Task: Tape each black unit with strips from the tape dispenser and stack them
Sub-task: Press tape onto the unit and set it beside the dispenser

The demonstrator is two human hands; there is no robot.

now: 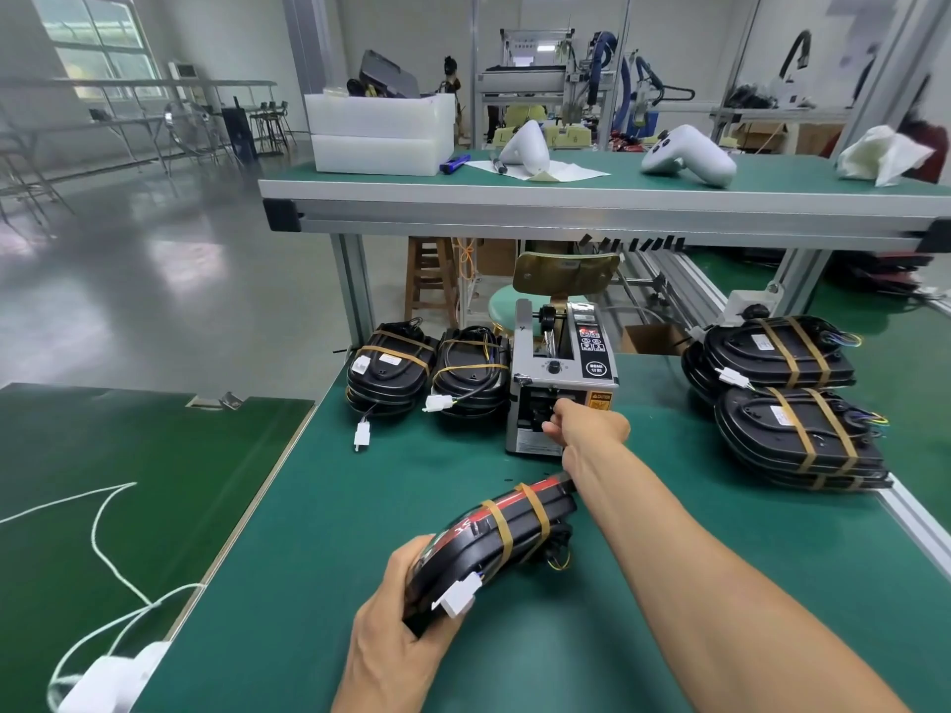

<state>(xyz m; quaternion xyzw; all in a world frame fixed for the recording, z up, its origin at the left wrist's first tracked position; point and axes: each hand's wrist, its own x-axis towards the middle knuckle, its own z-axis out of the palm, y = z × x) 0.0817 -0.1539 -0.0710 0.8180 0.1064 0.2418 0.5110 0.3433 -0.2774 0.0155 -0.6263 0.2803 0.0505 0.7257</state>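
Several taped black units lie stacked (792, 398) on the counter (319, 506). Left hand (396, 625) grips a twice-strapped unit (494, 542); right hand (586, 429) pinches at the tape dispenser (561, 373) outlet, likely for another strip.

Black unit (507, 532) with red face, banded by two tan tape strips (535, 509); white connector (458, 599). Grey tape dispenser (561, 378) bearing an orange caution label. Green bench mat (319, 506).

A factory workroom is shown. Long work tables with green mats (360, 506) and metal frames (566, 213) fill the middle, machines (545, 79) are seen at the top, and a shiny grey floor (154, 280) lies at the left.
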